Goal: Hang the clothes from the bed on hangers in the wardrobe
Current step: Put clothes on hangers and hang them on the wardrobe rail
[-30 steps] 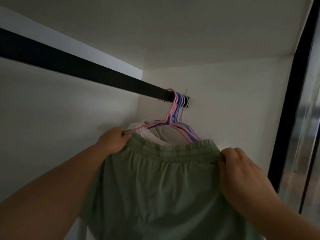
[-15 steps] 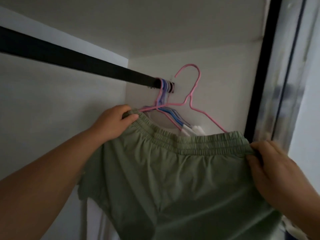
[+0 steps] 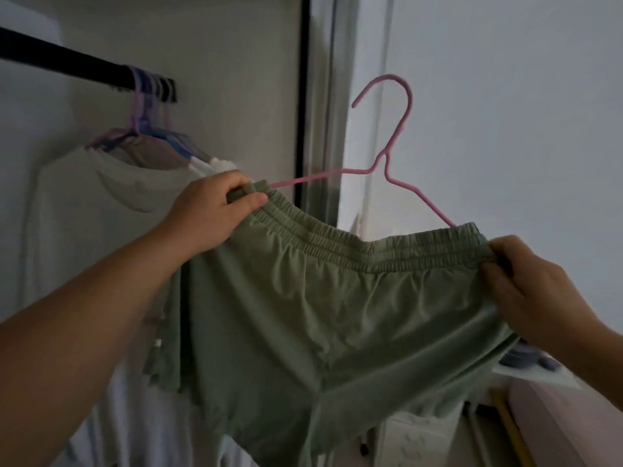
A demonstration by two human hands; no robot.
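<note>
Head view: our left hand (image 3: 215, 210) and right hand (image 3: 536, 281) pinch the shorts (image 3: 337, 298) on the hanger (image 3: 387, 163); the rail (image 3: 67, 67) lies up-left, nearer our left.

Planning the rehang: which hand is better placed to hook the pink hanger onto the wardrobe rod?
Probably the left hand. It grips the green shorts at the waistband end nearest the black rod, beside the pink hanger. The right hand holds the far end, outside the wardrobe.
</note>
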